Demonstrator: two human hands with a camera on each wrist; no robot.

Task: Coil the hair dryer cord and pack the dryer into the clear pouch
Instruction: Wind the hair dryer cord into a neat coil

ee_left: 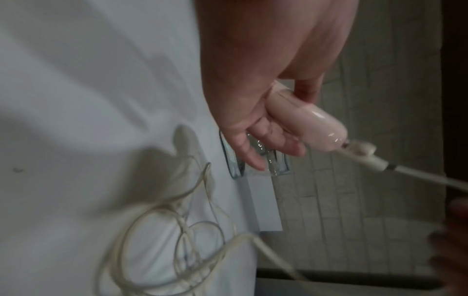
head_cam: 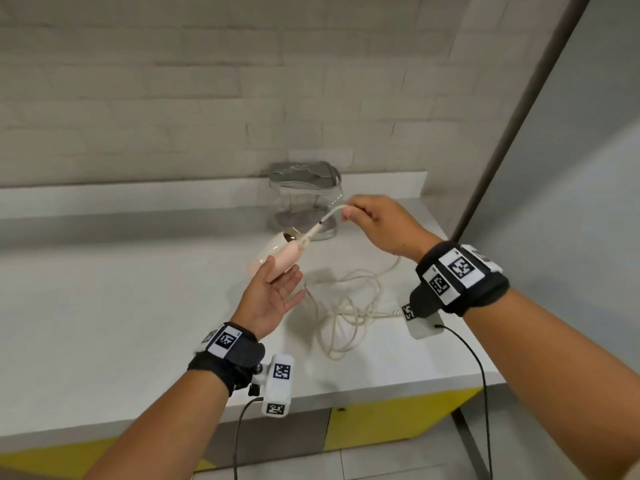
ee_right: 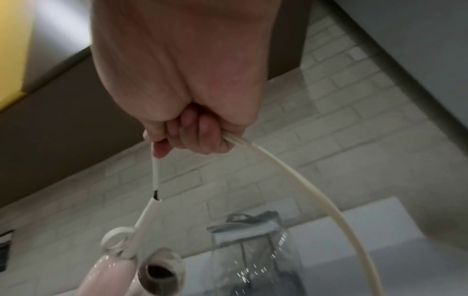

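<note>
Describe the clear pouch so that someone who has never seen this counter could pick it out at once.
Start at the white counter under the pale brick wall and go to its back ledge, just beyond the two raised hands. The clear pouch stands upright there. It alone is see-through, with a grey zipped top, unlike the pink hair dryer and the loose white cord lying in front.

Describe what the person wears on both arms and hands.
Both forearms and hands are bare, without sleeves or gloves. Each wrist has a black band with white tags printed with black square codes, plus a white camera block with a thin black cable.
</note>
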